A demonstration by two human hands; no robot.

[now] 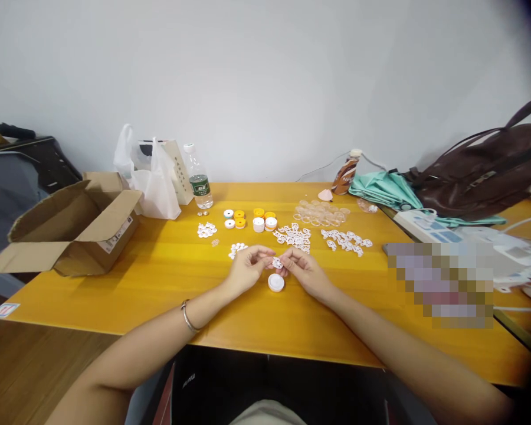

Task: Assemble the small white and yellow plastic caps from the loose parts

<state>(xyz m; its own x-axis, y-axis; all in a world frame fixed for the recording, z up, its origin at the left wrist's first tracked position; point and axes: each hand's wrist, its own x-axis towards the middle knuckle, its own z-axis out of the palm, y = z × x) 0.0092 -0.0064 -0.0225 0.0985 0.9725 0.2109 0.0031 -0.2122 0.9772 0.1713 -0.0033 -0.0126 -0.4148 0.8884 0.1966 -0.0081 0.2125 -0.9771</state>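
Observation:
Between my two hands, just above the yellow table, is a small white openwork plastic piece [277, 262]. My left hand [249, 267] pinches it from the left, and the fingers of my right hand [301, 270] close on its other side. Directly below the fingertips lies a round white cap-like disc [276, 283], flat on the table. Beyond my hands is a pile of similar white openwork pieces [294, 237], with a second group of white pieces [346, 241] to its right. Small white round parts [238, 250] lie beside my left hand.
White and orange round reels [259, 224] stand mid-table, near clear rings [321, 213]. A water bottle [200, 184], white plastic bag [157, 186] and open cardboard box [110, 227] are left. A drink bottle [346, 174], teal cloth [383, 188] and brown bag [478, 171] are right.

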